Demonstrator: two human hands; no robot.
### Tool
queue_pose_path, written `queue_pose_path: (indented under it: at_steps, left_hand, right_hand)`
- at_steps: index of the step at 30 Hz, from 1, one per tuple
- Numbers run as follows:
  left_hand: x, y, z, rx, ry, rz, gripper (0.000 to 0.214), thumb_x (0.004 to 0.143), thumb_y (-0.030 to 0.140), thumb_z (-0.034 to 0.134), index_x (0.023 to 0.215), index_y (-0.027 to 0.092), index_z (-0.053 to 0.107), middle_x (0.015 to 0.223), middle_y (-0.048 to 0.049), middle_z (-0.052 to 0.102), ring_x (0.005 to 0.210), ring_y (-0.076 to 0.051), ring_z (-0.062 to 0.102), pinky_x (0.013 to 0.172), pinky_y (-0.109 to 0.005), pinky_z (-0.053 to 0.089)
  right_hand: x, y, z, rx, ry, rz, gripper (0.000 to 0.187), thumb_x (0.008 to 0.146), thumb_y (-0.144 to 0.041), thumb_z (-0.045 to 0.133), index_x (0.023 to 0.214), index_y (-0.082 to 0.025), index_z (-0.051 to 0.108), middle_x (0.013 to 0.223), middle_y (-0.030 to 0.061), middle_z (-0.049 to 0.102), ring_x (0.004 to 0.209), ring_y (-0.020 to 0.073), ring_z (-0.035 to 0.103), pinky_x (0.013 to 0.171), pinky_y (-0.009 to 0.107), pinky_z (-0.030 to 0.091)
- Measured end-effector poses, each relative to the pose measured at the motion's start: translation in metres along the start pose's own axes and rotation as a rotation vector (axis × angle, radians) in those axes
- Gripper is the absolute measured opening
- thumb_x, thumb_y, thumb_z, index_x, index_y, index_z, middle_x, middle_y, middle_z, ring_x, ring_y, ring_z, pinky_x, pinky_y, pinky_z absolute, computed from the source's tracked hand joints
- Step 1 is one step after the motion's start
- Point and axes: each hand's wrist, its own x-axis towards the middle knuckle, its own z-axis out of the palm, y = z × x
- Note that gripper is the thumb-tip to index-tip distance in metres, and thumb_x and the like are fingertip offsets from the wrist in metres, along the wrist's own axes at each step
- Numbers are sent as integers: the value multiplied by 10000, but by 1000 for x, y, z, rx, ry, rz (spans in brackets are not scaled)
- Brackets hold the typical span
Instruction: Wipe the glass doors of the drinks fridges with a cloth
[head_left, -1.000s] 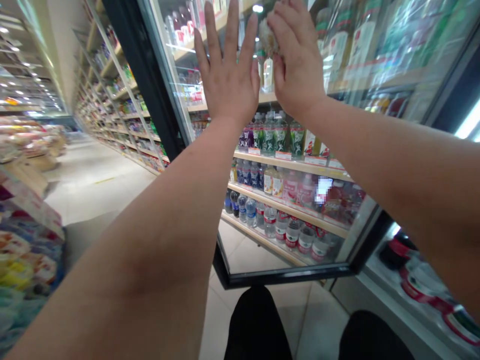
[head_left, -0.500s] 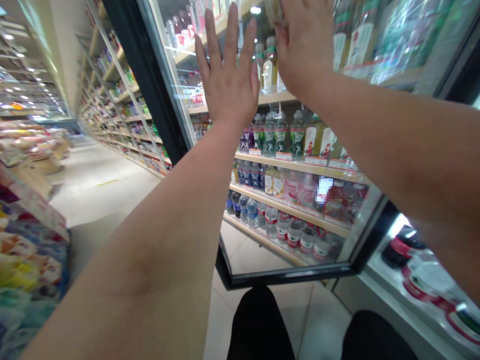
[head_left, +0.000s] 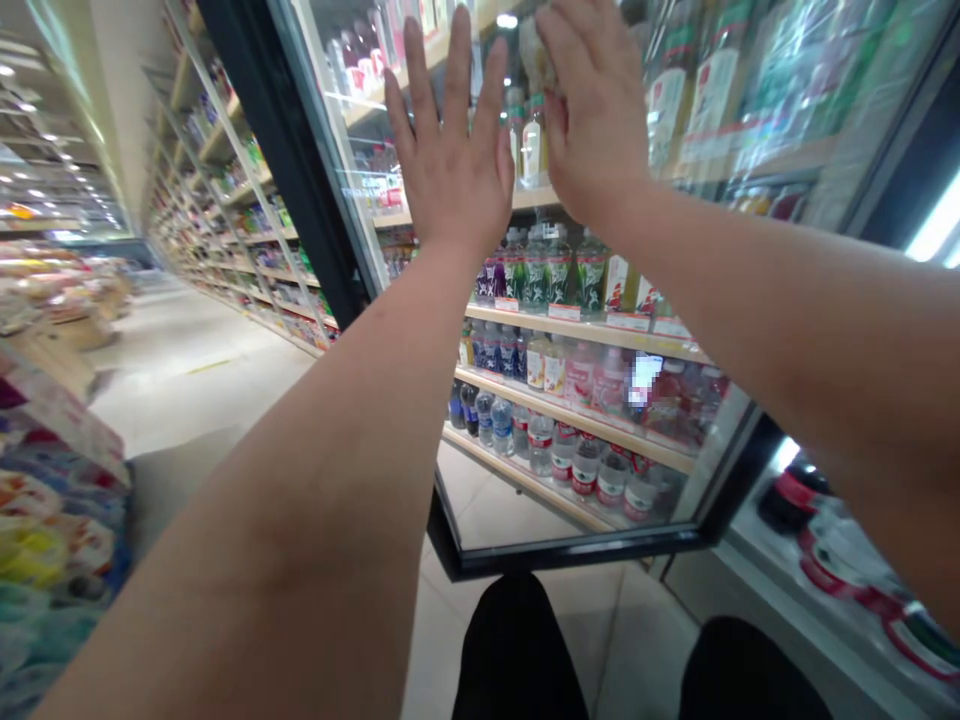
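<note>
A black-framed glass door [head_left: 570, 537] of a drinks cooler stands swung open in front of me. My left hand [head_left: 454, 165] lies flat against the glass, its fingers spread and nothing in it. Beside it on the right, my right hand [head_left: 596, 125] presses a crumpled pale cloth [head_left: 535, 52] to the upper glass. Its fingers bend over the cloth and hide most of it. Rows of drink bottles [head_left: 559, 265] show in the glass behind both hands; whether they are seen through it or mirrored, I cannot tell.
Real bottles with red labels [head_left: 840, 560] stand on the cooler's bottom shelf at the lower right. Stocked shelves [head_left: 247, 220] run along the aisle on the left. Colourful packaged goods [head_left: 56, 530] sit at the lower left. My dark-clothed knees [head_left: 517, 650] are below the door.
My right hand has slid a little left and down over the glass with the cloth, closer to my left hand. My left hand stays in place, fingers spread.
</note>
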Motion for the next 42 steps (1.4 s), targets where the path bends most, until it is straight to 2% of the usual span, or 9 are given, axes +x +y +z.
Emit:
queue_pose_path:
  at_steps: [4,9,12,22,25,29,34,37,42]
  left_hand:
    - [-2,-1,0,-77,24,5,654,952,200,405,1603,209,342,1682,-5,213,1561,-370,53,1270,-588,-37]
    - [-1,-3,2,-141,42,-5,643,946,226,436,1584,270,362,1670,78,222,1569,-329,31,1275,-586,-68]
    - [-1,-4,2,-115,44,-1,633,962,241,434,1591,247,364,1672,44,231,1568,-330,53,1282,-553,-38]
    - [-2,-8,8,-129,68,1,642,948,262,455,1582,302,360,1668,91,223,1565,-322,46,1269,-599,-60]
    - [0,-8,8,-137,55,-10,651,937,319,462,1581,320,360,1666,110,216,1568,-301,34,1281,-576,-60]
    - [-1,-6,7,-161,53,-11,661,939,346,456,1589,314,337,1668,121,198,1571,-285,-2,1281,-573,-104]
    - [-3,-3,0,-103,37,20,656,941,256,407,1593,205,360,1676,1,227,1567,-346,56,1280,-591,-27]
    - [-2,-4,1,-61,47,29,638,950,251,420,1586,236,371,1668,13,250,1564,-334,91,1276,-600,8]
    - [-1,-5,3,-117,46,7,658,946,274,463,1593,254,344,1675,51,217,1569,-311,33,1271,-592,-85]
  right_hand:
    - [-9,8,4,117,52,-144,578,886,-300,379,1441,-399,506,1537,-93,457,1499,195,348,1256,492,282]
    - [0,8,8,106,95,-39,620,837,-283,402,1443,-297,535,1553,-60,433,1510,206,330,1283,492,245]
    - [-3,3,9,118,80,-61,591,874,-336,333,1421,-450,525,1526,-146,449,1503,138,332,1277,363,263]
    - [-10,-1,-5,-3,-7,-63,595,915,-241,332,1497,-217,457,1596,-18,378,1539,160,252,1304,401,221]
    - [-7,6,-3,55,-39,-175,585,914,-290,339,1485,-273,470,1577,-41,407,1530,166,279,1290,437,260]
    - [1,19,3,78,-15,-76,626,841,-309,434,1460,-385,481,1575,-80,405,1522,175,299,1281,420,248]
    - [-19,6,4,70,57,-193,555,923,-235,366,1450,-141,514,1561,45,437,1517,220,309,1281,466,269]
    - [-22,5,-3,61,6,-252,534,911,-204,429,1437,-176,518,1550,25,455,1499,236,343,1248,510,321]
    - [-16,12,-3,48,62,-83,584,879,-159,439,1455,-249,480,1573,-16,419,1520,208,300,1282,448,282]
